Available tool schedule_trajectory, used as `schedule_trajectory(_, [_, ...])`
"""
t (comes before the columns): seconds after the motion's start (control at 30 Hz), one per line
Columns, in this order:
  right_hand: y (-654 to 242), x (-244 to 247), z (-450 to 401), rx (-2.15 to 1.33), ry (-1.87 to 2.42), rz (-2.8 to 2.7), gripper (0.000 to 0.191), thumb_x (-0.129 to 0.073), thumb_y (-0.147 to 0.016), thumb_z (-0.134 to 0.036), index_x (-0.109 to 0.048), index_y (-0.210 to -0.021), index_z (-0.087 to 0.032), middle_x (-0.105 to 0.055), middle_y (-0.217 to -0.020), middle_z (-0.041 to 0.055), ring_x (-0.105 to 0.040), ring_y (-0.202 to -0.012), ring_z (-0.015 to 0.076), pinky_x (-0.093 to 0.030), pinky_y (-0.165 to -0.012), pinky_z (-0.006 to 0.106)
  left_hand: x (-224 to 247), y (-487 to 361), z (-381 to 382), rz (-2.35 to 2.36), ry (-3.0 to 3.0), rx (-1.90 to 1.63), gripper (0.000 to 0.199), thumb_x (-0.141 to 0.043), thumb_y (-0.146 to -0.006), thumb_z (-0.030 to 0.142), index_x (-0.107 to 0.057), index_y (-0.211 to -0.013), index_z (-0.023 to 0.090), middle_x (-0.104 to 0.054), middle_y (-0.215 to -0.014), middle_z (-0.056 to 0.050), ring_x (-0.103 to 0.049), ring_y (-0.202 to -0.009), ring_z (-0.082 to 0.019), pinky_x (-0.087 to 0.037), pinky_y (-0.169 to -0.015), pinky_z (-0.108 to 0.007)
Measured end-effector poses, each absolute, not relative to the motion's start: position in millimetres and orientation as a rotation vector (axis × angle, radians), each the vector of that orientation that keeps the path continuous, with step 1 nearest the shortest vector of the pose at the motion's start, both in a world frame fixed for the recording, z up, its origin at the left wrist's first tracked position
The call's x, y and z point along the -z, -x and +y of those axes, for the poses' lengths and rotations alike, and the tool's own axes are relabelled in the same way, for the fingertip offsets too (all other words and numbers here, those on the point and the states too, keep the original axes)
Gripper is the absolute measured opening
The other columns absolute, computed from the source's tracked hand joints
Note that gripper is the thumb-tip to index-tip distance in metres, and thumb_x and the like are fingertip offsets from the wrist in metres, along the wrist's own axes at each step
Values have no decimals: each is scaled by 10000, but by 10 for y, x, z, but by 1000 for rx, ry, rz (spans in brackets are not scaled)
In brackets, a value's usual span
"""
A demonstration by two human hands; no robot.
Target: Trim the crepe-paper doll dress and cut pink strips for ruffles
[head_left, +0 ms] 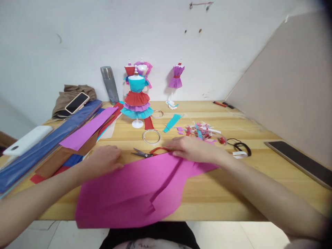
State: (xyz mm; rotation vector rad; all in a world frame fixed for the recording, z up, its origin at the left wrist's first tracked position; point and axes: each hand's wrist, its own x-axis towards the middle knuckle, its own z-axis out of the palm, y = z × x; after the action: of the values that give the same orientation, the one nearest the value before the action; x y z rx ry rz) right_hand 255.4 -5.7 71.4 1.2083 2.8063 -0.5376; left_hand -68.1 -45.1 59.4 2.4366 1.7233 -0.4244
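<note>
A large magenta paper sheet [129,193] lies in front of me, creased on the right and hanging slightly over the table's near edge. My left hand [106,159] is closed at its far left edge, the thumb on the paper. At the far right edge, my right hand [193,148] has its fingers closed on the sheet, beside a narrower magenta strip. Scissors [146,154] with orange-red handles lie just beyond the sheet, blades apart; the handle end is partly hidden by my right fingers.
Dress forms in paper dresses [137,98] stand at the back, near a grey flask [109,84]. Paper scraps [199,131], a metal ring [151,136] and a teal piece [172,122] lie beyond my hands. Folded papers [88,128] are left; a dark phone-like slab [301,160] is right.
</note>
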Motion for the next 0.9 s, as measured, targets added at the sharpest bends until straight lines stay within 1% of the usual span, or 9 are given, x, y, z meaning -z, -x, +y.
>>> schedule_trajectory(0.2, [-2566, -672, -82, 687, -1202, 2760, 433, -542, -827, -56, -753, -1170, -215, -768, -999, 69, -692, -921, 220, -459, -807, 305, -569, 670, -448, 1574, -2395, 494, 264, -464, -944, 249, -710, -867, 191, -735, -961, -68, -666, -913, -229, -483, -803, -338])
schedule_trajectory(0.3, [-2567, -694, -9, 738, -1258, 2776, 364, -529, -839, -77, -765, -1091, -192, -768, -977, 67, -677, -866, 201, -448, -779, 296, -726, 602, -332, 1711, -2431, 592, 314, -391, -977, 216, -691, -909, 159, -737, -1024, -109, -674, -995, -259, -491, -829, -343])
schedule_trajectory(0.47, [-2639, -638, 166, 893, -1278, 2819, 239, -543, -897, -219, -749, -1003, -158, -753, -986, 69, -663, -878, 193, -463, -782, 290, -903, 577, -142, 1960, -2470, 739, 370, -321, -993, 133, -683, -1069, 110, -725, -1127, -186, -692, -1097, -323, -529, -883, -382])
schedule_trajectory(0.6, [-2857, -581, 244, 898, -1276, 2766, 226, -557, -886, -257, -728, -1005, -168, -715, -882, 36, -616, -777, 179, -432, -731, 293, -869, 650, -48, 2002, -2432, 821, 393, -304, -984, 112, -679, -1102, 98, -724, -1149, -213, -683, -1156, -358, -538, -911, -421])
schedule_trajectory(0.67, [-2986, -576, 227, 893, -1215, 2706, 136, -588, -872, -248, -696, -915, -179, -664, -796, 8, -579, -724, 165, -409, -704, 287, -806, 706, -25, 1970, -2429, 842, 401, -294, -976, 104, -673, -1108, 95, -721, -1160, -216, -681, -1163, -357, -533, -915, -416])
schedule_trajectory(0.7, [-3040, -577, 204, 882, -1186, 2674, 80, -612, -861, -240, -664, -840, -183, -628, -746, -4, -555, -691, 157, -393, -682, 284, -770, 739, -18, 1931, -2432, 828, 396, -298, -976, 112, -671, -1106, 94, -719, -1166, -216, -680, -1162, -352, -528, -919, -410])
schedule_trajectory(0.77, [-3116, -577, 136, 822, -1183, 2632, 131, -638, -837, -206, -580, -720, -192, -562, -674, -18, -511, -633, 145, -355, -636, 284, -710, 805, -15, 1805, -2451, 737, 358, -343, -986, 168, -667, -1121, 97, -717, -1188, -208, -678, -1152, -338, -515, -930, -394])
schedule_trajectory(0.83, [-3147, -574, 60, 770, -1204, 2627, 161, -626, -827, -159, -548, -691, -196, -560, -679, -11, -522, -636, 147, -346, -626, 284, -686, 858, -25, 1684, -2443, 641, 302, -467, -956, 225, -664, -1155, 112, -713, -1220, -187, -673, -1139, -318, -502, -939, -371])
schedule_trajectory(0.9, [-3156, -571, 10, 742, -1227, 2638, 141, -606, -831, -136, -561, -712, -194, -590, -724, 1, -561, -679, 157, -365, -644, 283, -718, 879, -56, 1615, -2414, 605, 249, -562, -893, 203, -688, -1095, 132, -724, -1194, -156, -676, -1093, -291, -496, -924, -341])
